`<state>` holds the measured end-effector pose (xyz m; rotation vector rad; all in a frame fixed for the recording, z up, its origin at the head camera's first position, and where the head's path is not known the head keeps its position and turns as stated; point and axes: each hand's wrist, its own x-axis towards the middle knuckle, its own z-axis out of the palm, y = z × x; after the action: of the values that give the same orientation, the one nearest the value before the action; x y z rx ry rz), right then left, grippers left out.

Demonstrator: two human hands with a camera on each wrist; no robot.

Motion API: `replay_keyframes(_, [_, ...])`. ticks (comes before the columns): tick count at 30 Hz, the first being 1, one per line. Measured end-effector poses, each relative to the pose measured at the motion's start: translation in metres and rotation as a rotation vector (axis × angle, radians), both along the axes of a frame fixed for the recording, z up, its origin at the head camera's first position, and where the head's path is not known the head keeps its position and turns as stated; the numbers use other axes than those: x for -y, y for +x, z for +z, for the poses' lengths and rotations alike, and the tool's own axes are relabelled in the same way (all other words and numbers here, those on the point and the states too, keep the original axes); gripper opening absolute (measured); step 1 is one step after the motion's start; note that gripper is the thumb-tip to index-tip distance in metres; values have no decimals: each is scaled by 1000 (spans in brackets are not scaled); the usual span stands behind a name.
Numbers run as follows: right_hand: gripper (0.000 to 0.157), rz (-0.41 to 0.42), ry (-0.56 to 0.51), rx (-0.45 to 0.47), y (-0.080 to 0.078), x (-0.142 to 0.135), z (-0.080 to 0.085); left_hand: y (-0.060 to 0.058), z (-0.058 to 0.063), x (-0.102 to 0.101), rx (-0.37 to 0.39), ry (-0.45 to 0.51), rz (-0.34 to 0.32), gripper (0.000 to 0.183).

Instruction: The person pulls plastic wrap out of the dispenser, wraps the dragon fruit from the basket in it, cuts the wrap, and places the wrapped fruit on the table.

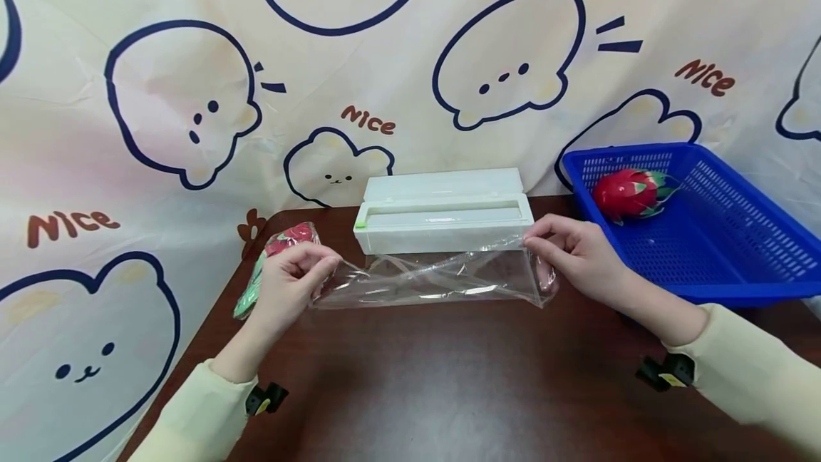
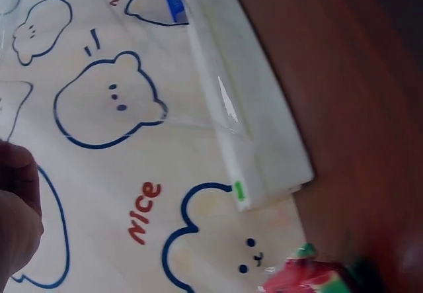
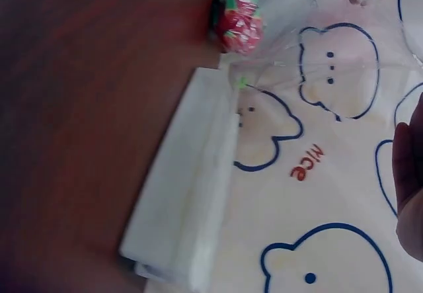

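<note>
While the film stretches out in front of the box, the left hand has its grip pinched on one end, off the box's left side, and the right hand pinches the other, just beside its right corner. Folds cross the middle! Should the hands drift together, the film could cling to itself; an uneven tug might tear it.

Indoor work spot (room type unclear): dark wood-look table before wrinkled cartoon-bear backdrop cloth printed "Nice".
</note>
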<state>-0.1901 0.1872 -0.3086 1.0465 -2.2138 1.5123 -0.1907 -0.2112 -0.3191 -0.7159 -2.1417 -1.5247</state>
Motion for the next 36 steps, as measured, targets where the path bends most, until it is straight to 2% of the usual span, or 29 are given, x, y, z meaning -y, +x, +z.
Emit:
replay_keyframes(2, [14,11,15,8,1,-1,-9,1,-7,1,23,-32,-39,13])
replay_keyframes(9, [21,166,24,60,4,1,-41,6,-29,9,179,-183,-209,12])
replay_keyframes(14, [15,237,128,126,11,0,-63,7,-49,13,295,-281,-328,9])
replay_keyframes(17, [11,289,210,176,13,-3,-73,8,-59,15,344,-326,-366,8])
replay_keyframes(22, [11,372,278,255,16,-9,-87,8,-69,19,370,-383,-419,8])
replay_keyframes(28, [14,468,313,359,25,-12,-101,10,-75,23,476,-430,-626,13])
replay_keyframes(32, [15,494,389,344,30,-12,-106,13,-79,22,548,-457,-730,14])
replay_keyframes(36, [15,483,480,247,33,-13,-111,17,-84,20,614,-482,-790,15])
